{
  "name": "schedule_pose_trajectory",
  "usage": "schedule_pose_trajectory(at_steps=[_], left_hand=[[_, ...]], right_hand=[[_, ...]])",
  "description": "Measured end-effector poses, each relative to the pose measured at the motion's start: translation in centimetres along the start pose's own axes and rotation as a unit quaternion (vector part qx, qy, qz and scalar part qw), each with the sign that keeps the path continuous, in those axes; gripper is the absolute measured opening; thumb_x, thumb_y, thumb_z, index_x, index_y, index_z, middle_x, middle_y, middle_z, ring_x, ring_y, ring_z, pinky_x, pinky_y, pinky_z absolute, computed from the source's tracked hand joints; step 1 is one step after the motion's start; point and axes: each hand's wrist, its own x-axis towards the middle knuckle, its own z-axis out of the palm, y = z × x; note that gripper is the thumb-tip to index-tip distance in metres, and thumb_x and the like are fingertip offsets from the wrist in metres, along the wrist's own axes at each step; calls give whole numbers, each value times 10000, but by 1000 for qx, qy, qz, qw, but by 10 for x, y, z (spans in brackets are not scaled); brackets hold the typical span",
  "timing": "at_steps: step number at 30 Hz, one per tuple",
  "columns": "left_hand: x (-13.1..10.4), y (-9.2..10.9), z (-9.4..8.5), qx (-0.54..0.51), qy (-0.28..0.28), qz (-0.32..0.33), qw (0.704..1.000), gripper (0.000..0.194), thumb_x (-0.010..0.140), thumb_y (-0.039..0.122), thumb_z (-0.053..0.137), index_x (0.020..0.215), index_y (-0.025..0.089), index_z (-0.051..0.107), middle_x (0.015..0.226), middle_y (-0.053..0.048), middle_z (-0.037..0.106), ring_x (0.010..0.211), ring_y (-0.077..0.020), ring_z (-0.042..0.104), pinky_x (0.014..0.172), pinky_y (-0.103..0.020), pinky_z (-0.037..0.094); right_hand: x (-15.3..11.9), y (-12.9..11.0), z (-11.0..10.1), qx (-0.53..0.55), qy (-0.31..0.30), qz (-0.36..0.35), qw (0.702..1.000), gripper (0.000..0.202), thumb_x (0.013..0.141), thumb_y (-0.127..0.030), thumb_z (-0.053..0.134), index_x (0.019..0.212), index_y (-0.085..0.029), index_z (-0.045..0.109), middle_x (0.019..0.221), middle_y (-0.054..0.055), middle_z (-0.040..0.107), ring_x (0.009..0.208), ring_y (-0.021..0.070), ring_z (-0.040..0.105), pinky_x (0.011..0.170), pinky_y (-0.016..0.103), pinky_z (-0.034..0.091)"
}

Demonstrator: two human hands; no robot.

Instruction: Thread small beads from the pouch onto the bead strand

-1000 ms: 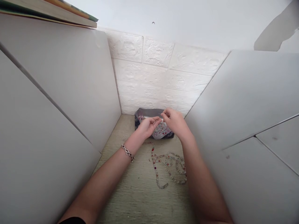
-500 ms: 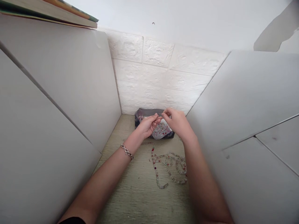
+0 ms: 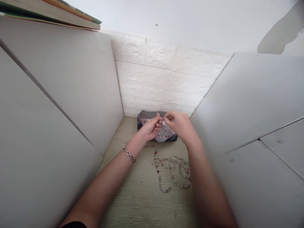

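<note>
A: Please, what do the hands do there, at the centre of the frame?

B: The left hand (image 3: 151, 127) and the right hand (image 3: 177, 123) are very near each other. The right thumb and forefinger are pinched together on a thin thing (image 3: 162, 118), which is too small for me to name.

A: And the left one?

B: Its thumb points upward and its other fingers are curled. Whether they grip something, I am not able to say.

A: Where are the beads?

B: Many small loose beads (image 3: 165, 133), pale with some red, lie in a dark container (image 3: 146, 115) with a grey inside. It is behind and below the hands, in front of the brick-patterned wall (image 3: 156, 79).

A: I notice also a string of beads (image 3: 158, 171).

B: Yes, it lies on the greenish table (image 3: 133, 199), in the lower middle of the frame. It makes loops beside the right forearm, and its upper end goes toward the left forearm, where I lose it.

A: Anything more?

B: A chain bracelet (image 3: 129, 154) is on the left wrist, and books (image 3: 61, 15) lie at the upper left of the frame.
</note>
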Motion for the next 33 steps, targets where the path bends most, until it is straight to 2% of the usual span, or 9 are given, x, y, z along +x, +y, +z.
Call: schedule_pose_trajectory(at_steps=[12,17,28,30,33], left_hand=[[2,-4,-5,-8,-12,-3,1000,261,718,347,599,638,118,502,536,45,455,364,23,376,301,-76,243],[2,-3,-5,-11,-26,-12,1000,257,722,343,596,648,114,507,532,47,451,362,23,376,298,-74,244],[1,-2,-7,3,-16,-21,1000,282,737,383,565,638,128,493,516,58,430,323,28,340,268,-74,208],[0,-2,-8,6,-14,-27,1000,260,744,363,566,655,125,512,535,51,457,323,31,344,263,-74,204],[0,-1,-9,2,-25,-31,999,138,761,231,570,689,115,548,576,35,505,349,30,387,268,-66,220]], right_hand=[[-2,-3,-3,5,-13,-1,1000,157,735,-220,446,718,-191,599,698,7,631,617,112,521,588,232,345],[-2,-3,-3,4,-12,-4,1000,153,735,-214,446,704,-192,594,692,5,632,619,112,523,605,237,350],[-5,-7,-7,16,-15,-5,1000,160,738,-219,449,711,-194,605,664,-8,619,592,102,508,577,228,336],[-5,-8,-8,13,-15,-5,1000,170,748,-222,442,721,-194,608,666,-6,618,590,102,506,575,229,333],[-6,-7,-10,13,-4,-7,1000,184,766,-230,428,741,-195,607,703,0,628,615,106,517,584,228,337]])
